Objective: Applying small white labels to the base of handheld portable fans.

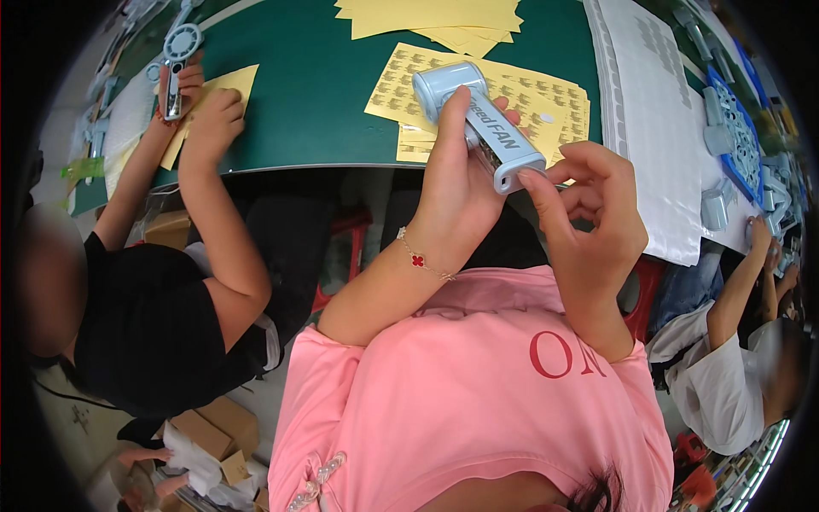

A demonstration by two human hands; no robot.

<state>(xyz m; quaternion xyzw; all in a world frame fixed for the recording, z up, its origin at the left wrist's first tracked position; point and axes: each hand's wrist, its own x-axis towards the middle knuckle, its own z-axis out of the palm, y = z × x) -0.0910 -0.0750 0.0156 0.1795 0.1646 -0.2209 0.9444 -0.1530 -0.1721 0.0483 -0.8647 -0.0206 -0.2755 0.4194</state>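
Fan (508,132) of light blue colour, holding in the air over the near edge of the green counter (307,94) and partly over the yellow sheets (559,90). Gripping it with the left hand (461,158), closing the palm and fingers around the body, and laying the thumb near the joint between the round head and the handle. Pointing the head to the upper left and slanting the handle down to the right, showing the side with dark printing. Having the right hand (601,192) at the lower end of the handle, seeming to touch it with the thumb tip. Bending the index finger just beside, leaving only a narrow space to the thumb, and curling the other fingers. Not being able to tell whether pinching something small there.

Wearing a pink shirt (478,367) and, on the left wrist, a thin bracelet (417,260) with a red charm. Seeing on the yellow sheets rows of small dark prints, and farther away more yellow paper (431,13). Seeing to the right white sheets (653,162), and beyond them a blue tray (732,175) with light blue parts. Seeing at the left a co-worker (153,328) in a black top, with another fan (182,43) in one hand. Seeing at the far right another person (721,392) in a white top.
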